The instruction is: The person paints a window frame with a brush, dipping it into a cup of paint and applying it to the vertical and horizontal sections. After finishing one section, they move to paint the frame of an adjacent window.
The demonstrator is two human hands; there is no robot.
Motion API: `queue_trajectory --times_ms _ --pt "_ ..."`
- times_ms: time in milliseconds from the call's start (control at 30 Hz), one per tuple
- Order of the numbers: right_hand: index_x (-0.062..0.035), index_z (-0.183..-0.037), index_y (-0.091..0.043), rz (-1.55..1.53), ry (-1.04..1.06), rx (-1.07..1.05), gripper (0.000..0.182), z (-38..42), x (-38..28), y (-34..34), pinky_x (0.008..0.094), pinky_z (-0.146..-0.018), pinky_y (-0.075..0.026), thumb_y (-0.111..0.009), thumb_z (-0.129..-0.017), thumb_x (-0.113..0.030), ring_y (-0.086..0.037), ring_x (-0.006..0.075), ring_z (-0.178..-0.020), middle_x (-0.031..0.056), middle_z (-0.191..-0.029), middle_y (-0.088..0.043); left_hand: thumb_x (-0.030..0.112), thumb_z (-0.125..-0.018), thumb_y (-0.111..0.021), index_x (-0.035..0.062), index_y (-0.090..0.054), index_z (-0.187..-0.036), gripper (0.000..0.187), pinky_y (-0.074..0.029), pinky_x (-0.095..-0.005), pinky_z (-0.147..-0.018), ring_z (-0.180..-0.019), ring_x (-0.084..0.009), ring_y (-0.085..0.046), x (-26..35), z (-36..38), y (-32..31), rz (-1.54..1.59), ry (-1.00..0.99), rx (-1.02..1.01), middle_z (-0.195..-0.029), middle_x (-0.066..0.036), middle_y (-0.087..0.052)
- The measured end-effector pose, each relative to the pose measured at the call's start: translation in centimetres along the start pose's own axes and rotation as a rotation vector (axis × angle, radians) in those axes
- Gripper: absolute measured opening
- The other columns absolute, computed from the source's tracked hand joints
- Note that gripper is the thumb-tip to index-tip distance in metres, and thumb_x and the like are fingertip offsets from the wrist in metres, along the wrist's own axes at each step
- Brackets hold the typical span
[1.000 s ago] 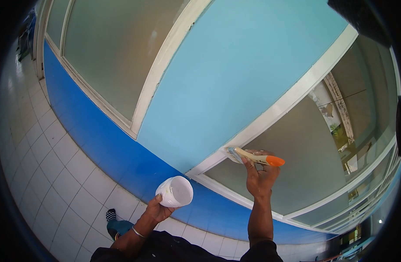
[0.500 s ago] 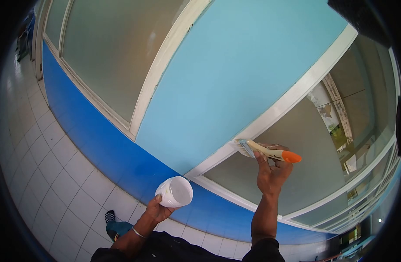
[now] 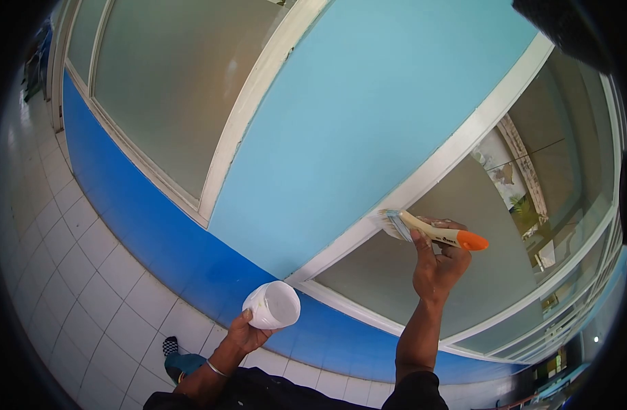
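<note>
A paintbrush [image 3: 433, 230] is gripped by the right hand [image 3: 442, 268], between three and four o'clock from the centre of the view, with fingers and thumb closed around the lower handle. Its orange end is turned towards four o'clock, and its bristles, pointed between nine and ten o'clock, are set against the white frame [image 3: 433, 171] between the light blue panel [image 3: 347, 123] and the frosted glass [image 3: 368, 280]. A white container [image 3: 272, 305] is held near seven o'clock by the left hand [image 3: 248, 335], with the thumb on its side and its mouth tilted towards two o'clock.

The brush is probably light, with a stiff handle and soft, splaying bristles; it is best taken by the handle near the ferrule, though wet paint could make it slippery. The container seems light and slightly flexible, so it should be gripped around the body without hard squeezing, as tilting could spill any contents.

The fingers behind both things are partly hidden. The fill level cannot be made out, the bristle tips blend into the white, and the dark shape [image 3: 563, 31] at one o'clock is cut off and unidentifiable.
</note>
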State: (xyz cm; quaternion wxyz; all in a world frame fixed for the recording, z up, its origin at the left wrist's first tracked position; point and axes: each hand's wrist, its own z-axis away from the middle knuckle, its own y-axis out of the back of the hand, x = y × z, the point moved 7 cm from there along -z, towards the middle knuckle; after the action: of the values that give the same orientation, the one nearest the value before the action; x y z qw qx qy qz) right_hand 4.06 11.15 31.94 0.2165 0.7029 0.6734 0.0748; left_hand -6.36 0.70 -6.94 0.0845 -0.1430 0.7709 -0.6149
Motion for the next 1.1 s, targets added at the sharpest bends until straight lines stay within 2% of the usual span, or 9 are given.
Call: queue_trajectory --times_ms 133,233,400,500,700,900,1100 --pt "-0.0003 -0.099 -0.059 0.001 0.005 0.012 0.027 -0.5 0.0 0.3 0.0338 -0.082 -0.057 -0.079 -0.082 0.003 -0.073 0.0243 -0.091 0.0165 -0.095 -0.072 0.041 -0.076 -0.084 0.0049 -0.031 -0.151 0.098 -0.037 -0.0554 -0.117 -0.136 -0.0348 -0.048 -0.1 -0.1 0.2 -0.001 0.009 -0.008 -0.146 -0.017 -0.047" --pt "0.0002 -0.099 -0.059 -0.011 0.0 0.021 0.026 -1.0 -0.2 0.5 0.0333 -0.081 -0.057 -0.079 -0.082 0.003 -0.072 0.0239 -0.091 0.0163 -0.095 -0.072 0.046 -0.073 -0.085 0.008 -0.034 -0.149 0.099 -0.041 -0.0571 -0.114 -0.133 -0.0369 -0.051 -0.1 -0.2 0.1 -0.044 -0.006 0.029 -0.144 -0.02 -0.048" --pt "0.0022 -0.102 -0.06 0.027 0.024 0.019 0.027 -1.7 -0.6 0.7 0.033 -0.082 -0.058 -0.078 -0.082 0.004 -0.072 0.0234 -0.092 0.0166 -0.095 -0.072 0.047 -0.072 -0.086 0.0079 -0.034 -0.148 0.1 -0.041 -0.0575 -0.113 -0.132 -0.0373 -0.052 0.2 -0.3 -0.5 -0.054 -0.006 0.036 -0.143 -0.02 -0.048" --pt "0.0027 -0.107 -0.055 -0.012 -0.02 -0.007 0.031 -2.2 -0.7 0.9 0.0352 -0.092 -0.055 -0.075 -0.084 0.006 -0.069 0.0231 -0.098 0.0167 -0.1 -0.069 0.047 -0.072 -0.086 0.0079 -0.034 -0.148 0.1 -0.042 -0.0574 -0.112 -0.132 -0.0376 -0.052 0.2 -0.3 -0.2 -0.053 -0.014 0.042 -0.143 -0.02 -0.048" --pt "0.0025 -0.107 -0.055 -0.03 -0.069 0.04 0.03 -3.2 -1.3 1.2 0.0355 -0.092 -0.055 -0.075 -0.084 0.006 -0.069 0.0234 -0.099 0.0164 -0.102 -0.068 0.046 -0.072 -0.086 0.0076 -0.035 -0.148 0.099 -0.043 -0.0576 -0.112 -0.132 -0.0381 -0.053 0.3 -0.4 -0.2 -0.045 -0.017 0.034 -0.143 -0.02 -0.049" --pt "0.0023 -0.109 -0.054 0.071 0.042 0.048 0.032 -4.1 -1.7 1.9 0.0342 -0.091 -0.056 -0.074 -0.085 0.007 -0.068 0.0238 -0.1 0.0167 -0.104 -0.067 0.045 -0.072 -0.086 0.0078 -0.035 -0.148 0.098 -0.042 -0.0582 -0.112 -0.132 -0.0382 -0.052 0.3 -0.5 -0.2 -0.031 -0.017 0.03 -0.142 -0.02 -0.049" --pt "0.0021 -0.108 -0.054 0.07 0.063 0.081 0.031 -5.0 -2.1 2.4 0.0343 -0.091 -0.057 -0.075 -0.086 0.004 -0.068 0.0247 -0.102 0.0182 -0.105 -0.067 0.044 -0.073 -0.086 0.008 -0.035 -0.148 0.098 -0.041 -0.0587 -0.113 -0.133 -0.0383 -0.051 0.2 -0.6 0.0 -0.019 -0.015 0.019 -0.143 -0.02 -0.048"
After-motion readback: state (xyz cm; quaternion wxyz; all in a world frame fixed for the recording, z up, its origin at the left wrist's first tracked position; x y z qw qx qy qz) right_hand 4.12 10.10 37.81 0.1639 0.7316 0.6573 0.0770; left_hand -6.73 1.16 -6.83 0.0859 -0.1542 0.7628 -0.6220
